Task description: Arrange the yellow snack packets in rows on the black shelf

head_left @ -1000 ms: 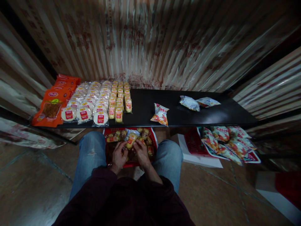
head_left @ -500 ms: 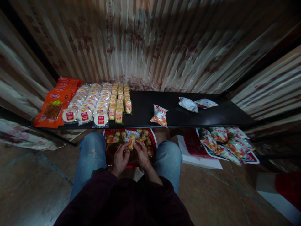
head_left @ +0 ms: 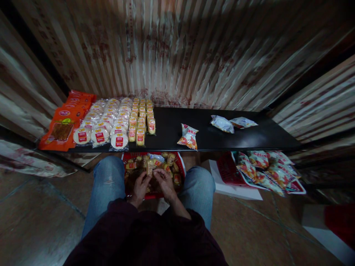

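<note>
Both of my hands are down between my knees over a red box point(head_left: 181, 162) full of small yellow wrapped cakes. My left hand point(head_left: 141, 186) and my right hand point(head_left: 165, 181) have curled fingers that meet on a yellow cake packet point(head_left: 151, 167) at the box's middle. Loose cake packets point(head_left: 169, 159) lie around it in the box. On the black shelf point(head_left: 222, 138) just beyond stand rows of the same yellow cakes point(head_left: 141, 117), beside round white cakes point(head_left: 100, 122) and orange snack packs point(head_left: 65, 120).
A red and white bag point(head_left: 189, 136) lies mid-shelf; two pale bags point(head_left: 231, 123) lie farther right. Below the shelf at right a red box point(head_left: 230, 170) holds several orange bags point(head_left: 266, 168). Corrugated metal wall behind. My jeans-clad knees flank the box.
My hands and the yellow packet have dropped slightly lower into the box; the packet was held higher a second ago.
</note>
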Action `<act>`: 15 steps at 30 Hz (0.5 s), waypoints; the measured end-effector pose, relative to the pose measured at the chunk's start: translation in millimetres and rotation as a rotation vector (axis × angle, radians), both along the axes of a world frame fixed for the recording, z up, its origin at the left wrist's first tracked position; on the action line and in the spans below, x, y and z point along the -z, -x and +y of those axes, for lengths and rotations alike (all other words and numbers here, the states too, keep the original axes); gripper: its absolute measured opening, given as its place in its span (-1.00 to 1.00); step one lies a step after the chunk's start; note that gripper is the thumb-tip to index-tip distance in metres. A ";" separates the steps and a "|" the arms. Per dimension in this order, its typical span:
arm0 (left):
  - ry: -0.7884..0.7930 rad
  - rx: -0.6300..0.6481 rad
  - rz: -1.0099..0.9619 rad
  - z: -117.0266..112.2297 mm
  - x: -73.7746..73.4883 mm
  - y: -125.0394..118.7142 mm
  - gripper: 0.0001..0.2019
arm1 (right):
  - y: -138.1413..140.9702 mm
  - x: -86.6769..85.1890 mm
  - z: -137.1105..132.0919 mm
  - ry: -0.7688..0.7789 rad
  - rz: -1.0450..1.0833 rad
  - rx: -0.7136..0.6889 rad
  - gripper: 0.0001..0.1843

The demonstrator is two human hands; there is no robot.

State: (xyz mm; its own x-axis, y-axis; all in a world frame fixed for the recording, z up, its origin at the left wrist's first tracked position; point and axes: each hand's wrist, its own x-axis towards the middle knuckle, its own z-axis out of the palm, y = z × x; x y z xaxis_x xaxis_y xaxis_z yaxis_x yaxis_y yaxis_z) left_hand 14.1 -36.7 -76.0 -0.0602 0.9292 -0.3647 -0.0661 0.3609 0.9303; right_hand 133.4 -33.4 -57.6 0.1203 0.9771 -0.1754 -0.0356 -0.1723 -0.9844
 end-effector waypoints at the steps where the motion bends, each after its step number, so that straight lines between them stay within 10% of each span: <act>1: 0.058 -0.043 -0.057 1.3 2.8 0.1 -0.65 | 0.5 0.3 0.1 0.000 -0.005 -0.009 -0.79; 15: 0.309 -0.153 -0.503 4.1 -5.0 -2.4 -0.85 | 1.1 2.3 -1.5 0.040 0.042 -0.032 -0.68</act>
State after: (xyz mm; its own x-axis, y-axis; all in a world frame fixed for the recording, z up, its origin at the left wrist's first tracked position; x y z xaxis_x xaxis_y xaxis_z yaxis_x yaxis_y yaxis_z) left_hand 16.5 -32.6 -71.0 0.0649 0.7700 -0.6348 -0.5430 0.5609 0.6249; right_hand 132.3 -34.9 -59.9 0.0806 0.9725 -0.2186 -0.0706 -0.2132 -0.9745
